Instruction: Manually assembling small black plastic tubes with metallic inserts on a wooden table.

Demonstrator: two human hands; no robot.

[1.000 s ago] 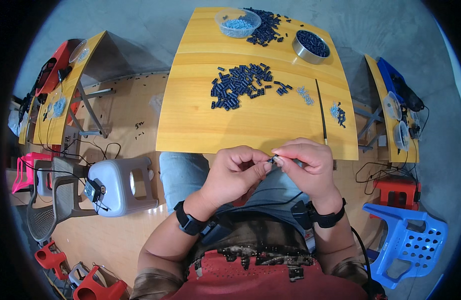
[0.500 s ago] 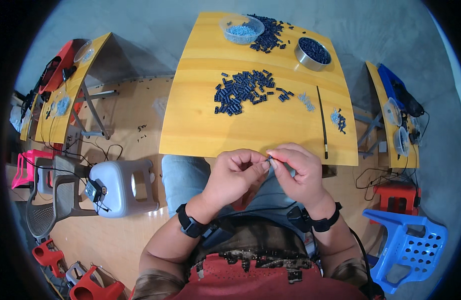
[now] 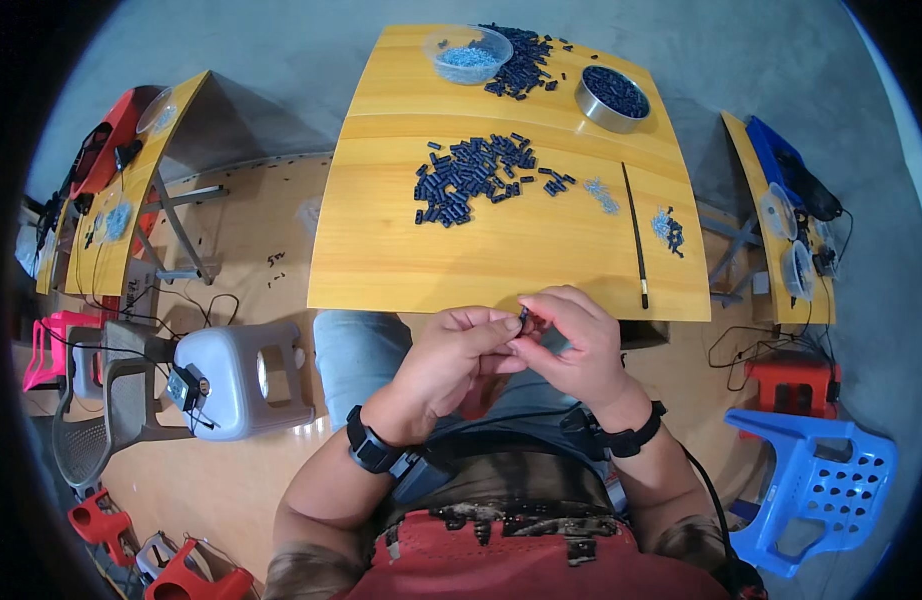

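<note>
My left hand point(image 3: 449, 358) and my right hand point(image 3: 579, 345) meet just off the table's near edge, fingertips together. Between them is a small black piece point(image 3: 524, 315), pinched by both thumbs and fingers and mostly covered. Beyond the hands, a pile of small black cylindrical parts point(image 3: 466, 185) lies on the yellow wooden table point(image 3: 381, 260). To its right are a scatter of small silvery pieces point(image 3: 603, 197) and a little mixed heap of silvery and black bits point(image 3: 669, 232). A thin black stick point(image 3: 633, 225) lies between these two.
Toward the back stand a clear plastic bowl point(image 3: 468, 68) of pale blue pieces, a heap of black parts point(image 3: 521, 65) and a round metal tin point(image 3: 609, 105) of black parts. Stools surround me: grey point(image 3: 231, 380) at left, blue point(image 3: 821, 490) at right. Cables trail over the floor.
Both hands have shifted slightly left, still together. The black piece now stands more upright between the fingertips. The whole view has moved a little.
</note>
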